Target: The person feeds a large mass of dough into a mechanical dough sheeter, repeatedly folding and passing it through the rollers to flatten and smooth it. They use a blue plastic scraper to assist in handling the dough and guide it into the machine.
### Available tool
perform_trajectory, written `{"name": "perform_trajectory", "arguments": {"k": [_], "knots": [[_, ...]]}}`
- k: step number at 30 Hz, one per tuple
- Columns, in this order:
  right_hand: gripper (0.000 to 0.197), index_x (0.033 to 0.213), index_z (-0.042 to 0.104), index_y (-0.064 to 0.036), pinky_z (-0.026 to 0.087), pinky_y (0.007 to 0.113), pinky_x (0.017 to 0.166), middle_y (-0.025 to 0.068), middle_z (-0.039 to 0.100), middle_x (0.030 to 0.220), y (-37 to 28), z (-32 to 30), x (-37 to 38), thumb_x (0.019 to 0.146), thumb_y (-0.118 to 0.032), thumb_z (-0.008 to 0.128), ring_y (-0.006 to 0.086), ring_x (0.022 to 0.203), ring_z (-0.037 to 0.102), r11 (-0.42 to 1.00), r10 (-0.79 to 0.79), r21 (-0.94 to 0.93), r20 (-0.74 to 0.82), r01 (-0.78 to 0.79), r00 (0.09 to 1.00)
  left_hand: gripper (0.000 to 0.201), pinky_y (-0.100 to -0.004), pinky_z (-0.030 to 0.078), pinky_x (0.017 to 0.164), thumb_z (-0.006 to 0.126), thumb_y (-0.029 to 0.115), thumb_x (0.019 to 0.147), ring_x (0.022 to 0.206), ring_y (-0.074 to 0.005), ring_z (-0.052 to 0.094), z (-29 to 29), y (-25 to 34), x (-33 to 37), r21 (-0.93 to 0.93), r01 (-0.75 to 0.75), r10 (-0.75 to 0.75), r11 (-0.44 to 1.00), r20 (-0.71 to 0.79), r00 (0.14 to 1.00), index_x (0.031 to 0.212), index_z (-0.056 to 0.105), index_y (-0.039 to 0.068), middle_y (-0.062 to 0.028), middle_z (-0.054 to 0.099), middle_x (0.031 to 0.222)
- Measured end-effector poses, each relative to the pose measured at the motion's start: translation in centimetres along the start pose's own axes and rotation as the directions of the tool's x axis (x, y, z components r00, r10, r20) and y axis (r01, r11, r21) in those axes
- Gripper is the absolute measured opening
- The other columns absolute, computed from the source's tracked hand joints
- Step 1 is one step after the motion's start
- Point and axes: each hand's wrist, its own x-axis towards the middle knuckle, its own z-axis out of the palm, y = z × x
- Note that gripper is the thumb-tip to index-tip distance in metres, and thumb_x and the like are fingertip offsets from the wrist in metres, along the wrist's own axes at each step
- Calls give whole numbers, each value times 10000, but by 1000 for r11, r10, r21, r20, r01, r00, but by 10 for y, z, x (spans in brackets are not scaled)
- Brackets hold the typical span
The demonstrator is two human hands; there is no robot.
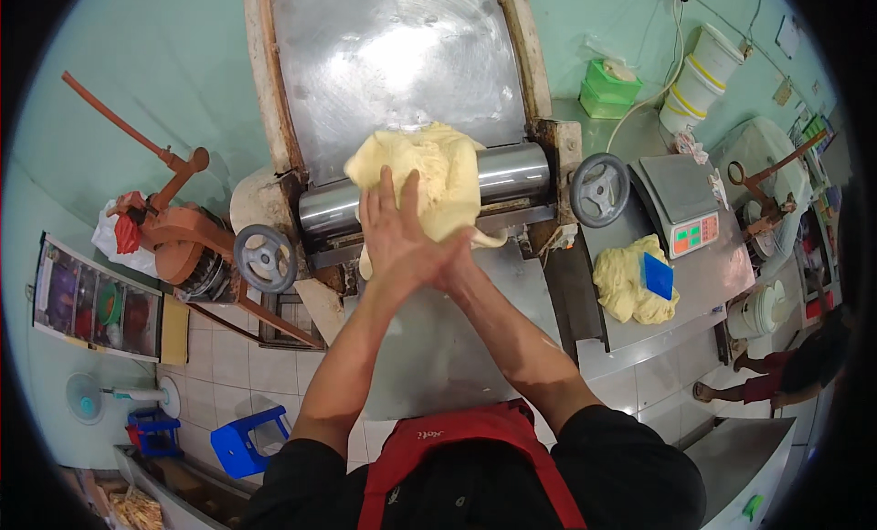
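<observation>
Both hands meet at the near edge of the dough, which lies draped over the steel roller of a dough-rolling machine. The left hand lies on top, fingers straight and slightly spread, flat against the dough. The right hand is tucked under the left one, mostly hidden; I cannot tell how its fingers sit. Neither hand visibly grips anything. A handwheel sits at the roller's left end, another at its right. Further right, a second dough lump with a blue scraper on it rests on a steel table, near a scale.
</observation>
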Motion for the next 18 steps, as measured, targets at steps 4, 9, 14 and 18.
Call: {"name": "perform_trajectory", "arguments": {"k": [4,9,14,18], "knots": [[671,1560,459,-105,491,439,1025,65,562,1514,-9,9,-35,1080,-570,402,227,1318,573,980,154,113,98,-165,983,831,-529,304,1196,891,445,690,1342,-420,467,23,-19,43,60,-45,48,997,-51,998,1373,618,59,-241,487,1514],[592,1439,589,-99,480,381,912,37,672,1300,-6,-21,-93,1065,-545,479,174,1078,635,895,337,-334,68,-297,939,692,-532,374,1113,852,402,716,1283,-386,529,57,-46,105,2,16,-16,1000,-19,1000,1294,639,85,-194,591,1342],[427,1316,677,-105,488,342,812,15,715,1114,18,-117,-178,1056,-422,559,134,963,628,720,486,-358,-352,-595,800,622,-523,433,1040,824,419,764,1229,-354,596,83,-72,167,94,179,-188,979,97,977,1261,639,93,-179,655,1215],[365,1239,690,-97,490,322,767,10,696,1044,17,-153,-223,1049,-390,585,124,902,617,592,365,-451,-589,-668,721,583,-506,430,1047,796,420,813,1231,-350,601,89,-68,175,123,141,-161,982,179,970,1256,642,74,-194,660,1212]]}}
